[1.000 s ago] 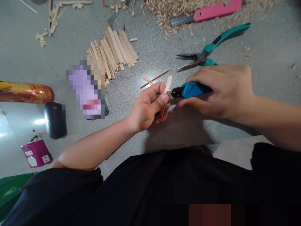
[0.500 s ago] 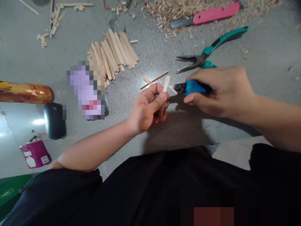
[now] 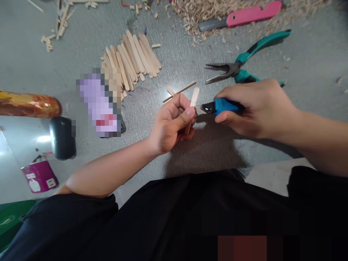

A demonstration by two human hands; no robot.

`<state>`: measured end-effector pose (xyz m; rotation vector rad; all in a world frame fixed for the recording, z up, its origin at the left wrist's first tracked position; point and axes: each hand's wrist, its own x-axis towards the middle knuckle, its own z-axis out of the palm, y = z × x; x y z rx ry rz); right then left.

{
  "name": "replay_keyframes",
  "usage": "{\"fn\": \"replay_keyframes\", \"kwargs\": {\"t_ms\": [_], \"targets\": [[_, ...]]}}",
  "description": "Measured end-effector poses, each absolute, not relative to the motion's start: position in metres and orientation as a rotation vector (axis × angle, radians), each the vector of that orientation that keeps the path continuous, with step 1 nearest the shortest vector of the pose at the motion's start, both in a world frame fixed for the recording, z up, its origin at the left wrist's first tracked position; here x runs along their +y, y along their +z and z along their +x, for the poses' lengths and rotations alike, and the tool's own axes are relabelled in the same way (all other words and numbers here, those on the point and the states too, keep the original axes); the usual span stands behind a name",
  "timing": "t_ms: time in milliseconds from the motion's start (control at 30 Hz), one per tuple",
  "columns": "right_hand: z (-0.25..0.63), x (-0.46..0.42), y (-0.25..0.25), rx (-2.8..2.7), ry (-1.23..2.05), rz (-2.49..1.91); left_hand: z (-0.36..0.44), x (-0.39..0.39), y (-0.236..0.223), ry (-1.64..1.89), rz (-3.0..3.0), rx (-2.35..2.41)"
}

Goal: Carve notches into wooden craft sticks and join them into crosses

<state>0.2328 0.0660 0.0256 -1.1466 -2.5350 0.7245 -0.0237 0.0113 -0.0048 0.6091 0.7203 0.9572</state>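
Observation:
My left hand [image 3: 175, 123] pinches a wooden popsicle stick [image 3: 195, 95] between thumb and fingers, its rounded end pointing up and away. A small nick seems to show on the stick's right edge. My right hand [image 3: 255, 108] is wrapped round a blue utility knife [image 3: 226, 105] with a black nose. The blade points left at the stick, close to my left thumb; whether it touches the wood I cannot tell. Just beyond my left hand, a thin stick [image 3: 181, 91] lies across another popsicle stick [image 3: 170, 90] on the table.
A pile of popsicle sticks [image 3: 133, 59] lies beside a blurred purple object [image 3: 95, 101]. Needle-nose pliers [image 3: 231, 69] rest open beyond my right hand. Farther back are a pink-handled knife [image 3: 254, 13] and wood shavings [image 3: 201, 9]. A dark mouse-shaped object [image 3: 63, 137] and magenta adapter [image 3: 40, 177] sit left.
The knife's tip has shifted slightly down along the stick toward my left thumb, and a nick now shows on its edge. My left hand keeps its grip; the view has shifted slightly.

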Motion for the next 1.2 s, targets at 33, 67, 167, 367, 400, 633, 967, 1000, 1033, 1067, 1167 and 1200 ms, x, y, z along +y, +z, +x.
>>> {"fn": "replay_keyframes", "kwargs": {"t_ms": [33, 67, 167, 367, 400, 633, 967, 1000, 1033, 1067, 1167, 1200], "targets": [[0.2326, 0.0657, 0.0261, -2.535, 0.744, -1.168, -0.0235, 0.0113, -0.0043, 0.96, 0.608, 0.716], [0.2325, 0.0655, 0.0264, -2.537, 0.761, -1.185, -0.0233, 0.0113, -0.0037, 0.962, 0.608, 0.715], [0.2331, 0.0656, 0.0269, -2.533, 0.753, -1.177, -0.0232, 0.0114, -0.0023, 0.963, 0.61, 0.721], [0.2303, 0.0665, 0.0299, -2.478, 0.737, -1.14, -0.0241, 0.0106, -0.0033, 0.951, 0.609, 0.759], [0.2293, 0.0665, 0.0311, -2.476, 0.751, -1.147, -0.0242, 0.0104, -0.0037, 0.951, 0.607, 0.762], [0.2275, 0.0664, 0.0359, -2.47, 0.784, -1.172, -0.0237, 0.0104, -0.0034, 0.954, 0.617, 0.747], [0.2284, 0.0652, 0.0321, -2.479, 0.763, -1.184, -0.0239, 0.011, -0.0011, 0.941, 0.603, 0.74], [0.2285, 0.065, 0.0321, -2.48, 0.753, -1.182, -0.0237, 0.0113, -0.0009, 0.943, 0.605, 0.731], [0.2285, 0.065, 0.032, -2.483, 0.747, -1.175, -0.0235, 0.0116, -0.0007, 0.943, 0.609, 0.72], [0.2286, 0.0651, 0.0319, -2.484, 0.742, -1.164, -0.0233, 0.012, -0.0006, 0.942, 0.612, 0.709], [0.2296, 0.0659, 0.0304, -2.483, 0.712, -1.112, -0.0229, 0.0128, 0.0002, 0.939, 0.614, 0.7], [0.2302, 0.0661, 0.0295, -2.479, 0.697, -1.094, -0.023, 0.0131, 0.0007, 0.937, 0.613, 0.704]]}}
